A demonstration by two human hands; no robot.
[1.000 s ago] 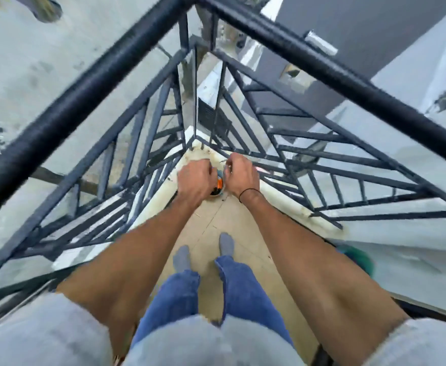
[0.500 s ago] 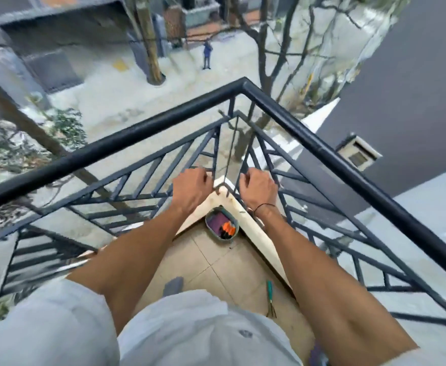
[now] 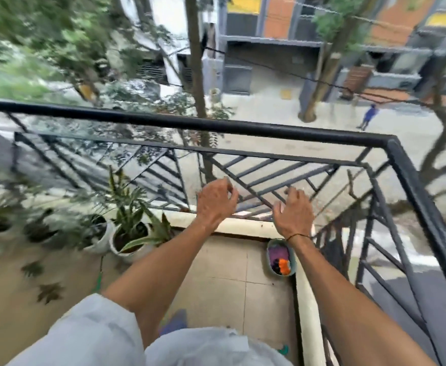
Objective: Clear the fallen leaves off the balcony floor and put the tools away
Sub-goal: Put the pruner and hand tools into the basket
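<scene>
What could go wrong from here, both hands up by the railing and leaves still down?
1. Both the left hand and right hand are held out empty near the railing, so the fallen leaves on the floor remain unswept.
2. The small tub sits in the floor corner close to the feet; a step could tip it.
3. The potted plants line the edge beside the leaves; sweeping may knock one.

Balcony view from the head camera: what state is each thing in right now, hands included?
left hand: empty, fingers loosely curled, in front of the railing.
right hand: empty, fingers loosely curled, by the railing bars.
tub: upright on the floor in the corner, open, purple and orange things inside.
fallen leaves: lying on the floor, not cleared.
potted plant: upright by the ledge.
railing: intact, no hand on the top rail.
</scene>
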